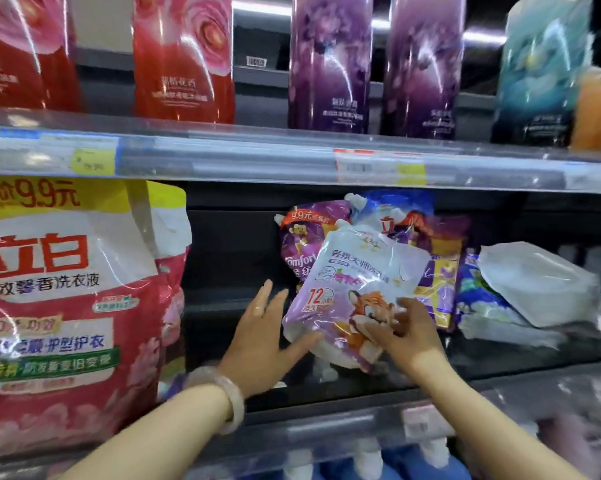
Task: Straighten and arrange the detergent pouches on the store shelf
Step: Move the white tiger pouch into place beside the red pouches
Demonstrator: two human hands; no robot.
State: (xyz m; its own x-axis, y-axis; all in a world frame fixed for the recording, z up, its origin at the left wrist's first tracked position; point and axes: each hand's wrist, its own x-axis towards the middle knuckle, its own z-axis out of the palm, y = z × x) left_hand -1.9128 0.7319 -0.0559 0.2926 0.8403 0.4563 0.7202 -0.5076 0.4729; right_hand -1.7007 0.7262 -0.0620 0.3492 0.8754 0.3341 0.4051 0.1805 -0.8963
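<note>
A: Where is the tiger pouch (pixel 352 292) sitting?

B: Mid-shelf, near the front edge of the lower shelf (pixel 500 372), leaning on the purple Comfort pouch (pixel 299 244) and the blue-topped pouch (pixel 392 213) behind it. Its long axis tilts, spout corner up and to the left, base down toward the front edge.

A: And the hands?

B: The left hand (pixel 261 337) is open, fingers spread, thumb touching the pouch's lower left edge. The right hand (pixel 404 329) pinches the lower right part, fingers on the tiger print.

A: Which one rights it?

B: Probably both: the pouch lies between them, and the left looks placed to push the base back.
</note>
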